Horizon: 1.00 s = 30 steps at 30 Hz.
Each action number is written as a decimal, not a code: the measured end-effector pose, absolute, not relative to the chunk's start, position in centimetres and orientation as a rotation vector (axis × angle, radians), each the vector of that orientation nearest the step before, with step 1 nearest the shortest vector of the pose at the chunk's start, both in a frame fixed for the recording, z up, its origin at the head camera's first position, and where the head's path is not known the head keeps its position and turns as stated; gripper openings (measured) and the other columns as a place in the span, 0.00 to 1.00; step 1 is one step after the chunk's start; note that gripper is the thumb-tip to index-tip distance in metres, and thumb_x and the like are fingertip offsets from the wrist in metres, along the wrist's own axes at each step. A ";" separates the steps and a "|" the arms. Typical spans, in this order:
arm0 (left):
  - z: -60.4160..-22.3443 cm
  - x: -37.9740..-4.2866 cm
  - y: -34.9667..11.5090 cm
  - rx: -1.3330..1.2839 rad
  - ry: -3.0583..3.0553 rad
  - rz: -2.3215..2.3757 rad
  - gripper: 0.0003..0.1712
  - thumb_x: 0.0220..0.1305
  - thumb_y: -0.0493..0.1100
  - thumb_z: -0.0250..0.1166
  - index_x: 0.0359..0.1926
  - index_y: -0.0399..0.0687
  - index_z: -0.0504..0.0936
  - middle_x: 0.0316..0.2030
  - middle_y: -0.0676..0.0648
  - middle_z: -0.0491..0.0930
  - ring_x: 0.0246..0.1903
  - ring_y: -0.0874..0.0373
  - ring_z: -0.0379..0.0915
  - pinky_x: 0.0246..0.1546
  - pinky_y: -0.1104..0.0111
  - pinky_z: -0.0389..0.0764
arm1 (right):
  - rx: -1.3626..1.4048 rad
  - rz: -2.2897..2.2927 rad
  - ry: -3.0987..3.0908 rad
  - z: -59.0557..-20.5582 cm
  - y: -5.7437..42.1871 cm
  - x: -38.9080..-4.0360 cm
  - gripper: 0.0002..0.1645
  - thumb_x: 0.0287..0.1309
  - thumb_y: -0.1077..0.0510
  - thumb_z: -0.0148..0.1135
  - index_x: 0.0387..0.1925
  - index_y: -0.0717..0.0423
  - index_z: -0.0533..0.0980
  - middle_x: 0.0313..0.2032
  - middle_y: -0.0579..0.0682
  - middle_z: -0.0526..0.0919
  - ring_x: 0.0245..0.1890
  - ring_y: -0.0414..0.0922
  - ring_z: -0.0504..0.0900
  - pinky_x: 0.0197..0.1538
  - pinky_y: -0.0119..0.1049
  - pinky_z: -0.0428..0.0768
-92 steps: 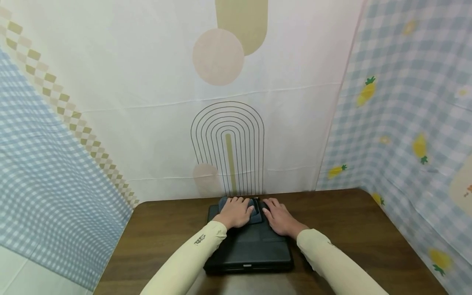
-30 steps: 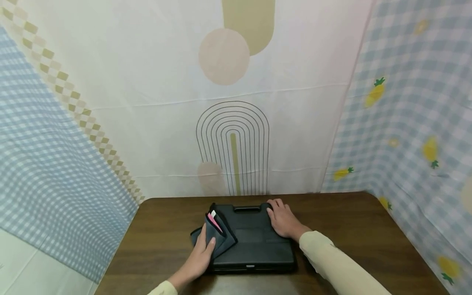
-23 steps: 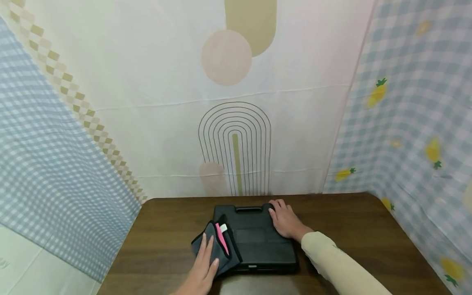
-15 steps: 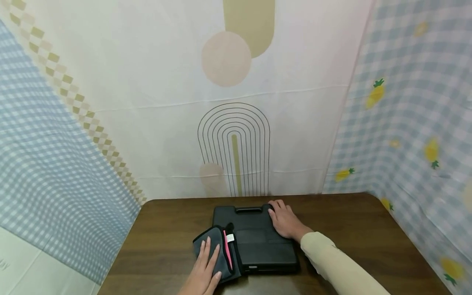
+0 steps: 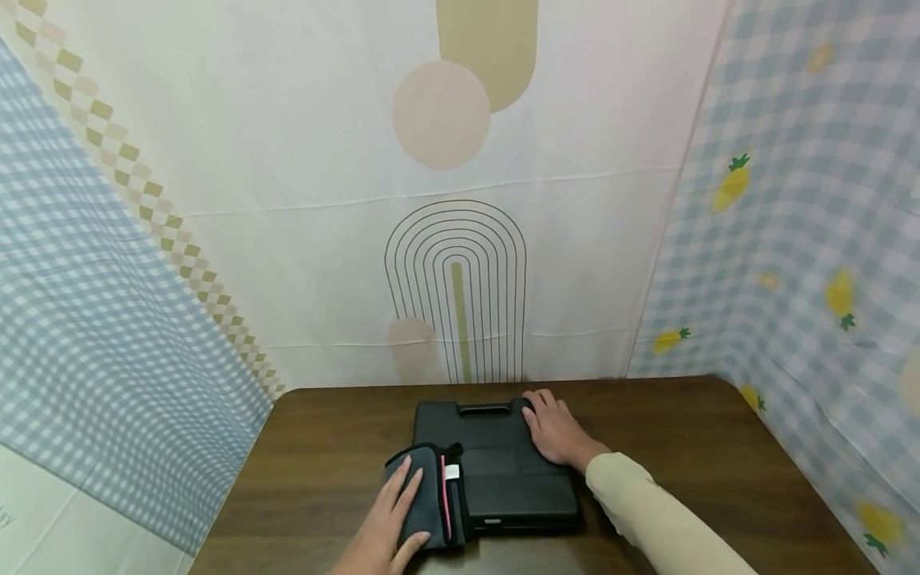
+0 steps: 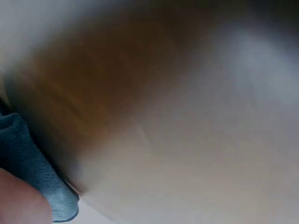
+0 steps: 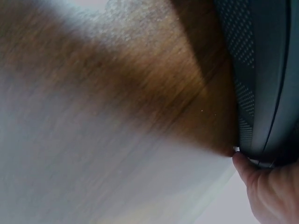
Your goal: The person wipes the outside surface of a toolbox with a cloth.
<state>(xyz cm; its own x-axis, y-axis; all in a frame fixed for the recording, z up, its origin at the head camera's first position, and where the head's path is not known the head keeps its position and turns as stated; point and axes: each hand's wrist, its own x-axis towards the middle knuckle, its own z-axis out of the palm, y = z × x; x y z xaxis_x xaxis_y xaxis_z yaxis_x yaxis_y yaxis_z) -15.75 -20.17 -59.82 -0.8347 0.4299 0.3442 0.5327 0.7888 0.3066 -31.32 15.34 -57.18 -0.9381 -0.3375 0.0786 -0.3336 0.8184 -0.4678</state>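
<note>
A blue-grey fabric pouch (image 5: 432,511) with black edging, a pink strip and a white tag lies against the left front part of a black plastic case (image 5: 496,461), partly covering it. My left hand (image 5: 381,525) lies over the pouch's left side, its fingers nearly straight on top and the thumb along the near edge. In the left wrist view, a digit touches the pouch (image 6: 35,165). My right hand (image 5: 557,432) rests on the case's far right corner beside the carry handle, fingertips draped over the edge. The right wrist view shows the case's side wall (image 7: 273,88) and part of that hand.
Everything sits on a dark brown wooden table (image 5: 316,447) with rounded far corners. A white printed cloth (image 5: 323,279) hangs behind it. Checked blue cloths hang at left and right (image 5: 776,216). A small latch (image 5: 492,521) marks the case's front.
The pouch has moved from the case's far part to its left front and turned until its strip points away from me. The left hand moved with it; the right stays at the corner.
</note>
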 end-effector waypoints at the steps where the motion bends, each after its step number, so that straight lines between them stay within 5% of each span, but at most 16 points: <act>1: -59.6 -15.9 -20.3 -0.758 -2.726 -0.516 0.50 0.75 0.64 0.65 0.87 0.62 0.51 0.86 0.46 0.52 0.83 0.57 0.50 0.65 0.48 0.83 | -0.554 -0.766 2.988 -57.2 15.3 -31.3 0.30 0.87 0.49 0.40 0.78 0.62 0.65 0.73 0.65 0.68 0.72 0.63 0.71 0.75 0.64 0.68; 5: -59.0 -16.5 -20.4 -0.854 -2.655 -0.182 0.50 0.73 0.72 0.60 0.87 0.62 0.54 0.86 0.45 0.55 0.82 0.48 0.56 0.74 0.56 0.75 | -0.542 -0.757 2.982 -56.9 15.3 -31.3 0.30 0.87 0.49 0.40 0.78 0.61 0.65 0.73 0.65 0.67 0.72 0.64 0.71 0.74 0.64 0.69; 10: -58.8 -17.4 -19.8 -1.019 -2.495 0.050 0.50 0.74 0.77 0.53 0.85 0.57 0.58 0.83 0.39 0.60 0.82 0.45 0.60 0.88 0.66 0.36 | -0.523 -0.733 2.972 -56.7 15.4 -31.1 0.30 0.88 0.49 0.40 0.78 0.60 0.64 0.74 0.65 0.67 0.72 0.66 0.70 0.74 0.65 0.69; 12: -58.8 -17.5 -19.3 -1.058 -2.426 0.115 0.50 0.74 0.77 0.52 0.84 0.53 0.61 0.80 0.37 0.65 0.79 0.44 0.65 0.87 0.64 0.30 | -0.526 -0.733 2.969 -56.8 15.4 -31.0 0.30 0.88 0.49 0.40 0.78 0.60 0.64 0.74 0.65 0.67 0.72 0.66 0.70 0.74 0.65 0.68; 16: -59.0 -17.2 -17.9 -1.031 -2.360 0.239 0.51 0.73 0.80 0.50 0.81 0.50 0.66 0.77 0.38 0.70 0.76 0.47 0.71 0.86 0.62 0.50 | -0.523 -0.735 2.967 -56.9 15.3 -30.8 0.30 0.88 0.49 0.40 0.78 0.60 0.64 0.73 0.65 0.67 0.72 0.65 0.70 0.74 0.65 0.68; 20: -59.1 -16.8 -15.8 -0.980 -2.361 0.322 0.53 0.71 0.81 0.50 0.79 0.49 0.68 0.75 0.39 0.73 0.74 0.49 0.74 0.72 0.60 0.75 | -0.521 -0.754 2.962 -57.0 15.3 -30.7 0.29 0.88 0.49 0.40 0.78 0.60 0.65 0.73 0.65 0.67 0.72 0.64 0.70 0.74 0.65 0.68; 30: -58.5 -16.6 -10.2 -0.942 -2.441 0.317 0.56 0.65 0.81 0.61 0.79 0.47 0.69 0.76 0.37 0.72 0.75 0.47 0.72 0.70 0.57 0.80 | -0.524 -0.779 2.995 -57.1 15.3 -31.2 0.29 0.87 0.50 0.42 0.77 0.61 0.66 0.72 0.65 0.69 0.70 0.66 0.72 0.72 0.66 0.71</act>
<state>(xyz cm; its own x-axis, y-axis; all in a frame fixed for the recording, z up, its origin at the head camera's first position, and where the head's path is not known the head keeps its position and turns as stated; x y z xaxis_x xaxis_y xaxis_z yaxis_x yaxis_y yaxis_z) -16.65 -10.20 -58.52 -0.6352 0.6788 0.3685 0.5624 0.7335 -0.3818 -31.22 15.31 -57.14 -0.9442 -0.3194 0.0800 -0.3179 0.8210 -0.4741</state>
